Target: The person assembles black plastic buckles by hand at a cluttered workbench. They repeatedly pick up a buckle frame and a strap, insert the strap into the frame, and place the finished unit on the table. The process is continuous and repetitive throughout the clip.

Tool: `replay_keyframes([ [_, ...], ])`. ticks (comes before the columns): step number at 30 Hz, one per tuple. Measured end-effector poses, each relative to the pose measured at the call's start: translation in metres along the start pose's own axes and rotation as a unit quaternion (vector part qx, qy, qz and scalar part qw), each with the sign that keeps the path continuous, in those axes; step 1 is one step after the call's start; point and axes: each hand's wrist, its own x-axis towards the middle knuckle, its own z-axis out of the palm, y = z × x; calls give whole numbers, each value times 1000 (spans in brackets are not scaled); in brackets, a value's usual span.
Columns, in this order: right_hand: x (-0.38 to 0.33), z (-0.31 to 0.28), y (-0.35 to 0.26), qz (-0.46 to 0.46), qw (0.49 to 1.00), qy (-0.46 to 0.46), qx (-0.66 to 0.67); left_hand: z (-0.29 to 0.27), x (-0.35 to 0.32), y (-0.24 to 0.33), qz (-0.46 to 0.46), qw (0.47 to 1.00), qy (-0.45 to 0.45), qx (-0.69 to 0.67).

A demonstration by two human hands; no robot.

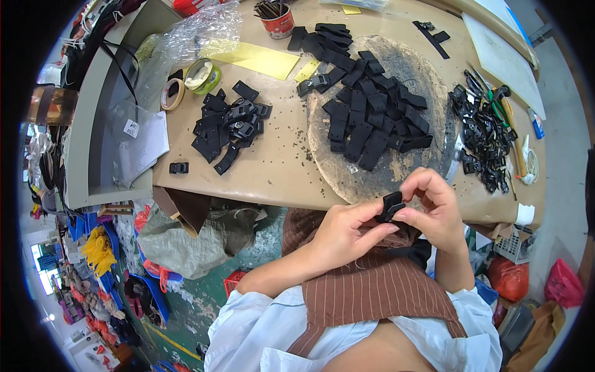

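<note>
- Evidently both grips are closed on one small black strap piece [390, 208]: the left grip [344, 229] holds its left side, while the right grip [434, 204] pinches it from the right.
- The piece is between the two grips, at the near edge of the counter [273, 173]; the fingers partly hide it, so its exact shape cannot be told.
- Just beyond the grips is a worn round board [431, 71], mostly covered by a loose heap of black straps [372, 118].
- Leftward and farther off, a smaller pile of buckled straps [229, 124] sits on bare counter, with a single black buckle [179, 168] on the near side of it.
- To the right of the grips, past the board, black buckles [483, 136] lie jumbled, crowded by green-handled pliers [498, 108] and a yellow-handled tool [519, 155].
- Well beyond the grips stands a red can [277, 26] of thin sticks; left of it are yellow paper [248, 61] and crumpled clear plastic [204, 31].
- Far left of the grips, a tape roll [172, 94] lies beside a grey tray [99, 142] holding papers.
- Below the grips, a brown striped apron [384, 291] spreads over the person's lap.
</note>
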Motion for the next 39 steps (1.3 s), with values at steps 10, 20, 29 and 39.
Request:
replay_keyframes([
  [10, 3, -5, 16, 11, 998, -45, -53, -3, 5, -8, 25, 986, 18, 167],
  [20, 5, -7, 27, 157, 943, 29, 293, -22, 16, -24, -112, 900, 93, -410],
  [29, 3, -4, 38, 172, 909, 33, 379, -15, 14, -19, -75, 936, 143, -312],
  [39, -2, -3, 35, 85, 983, 60, 152, -17, 12, -15, -64, 945, 120, -296],
])
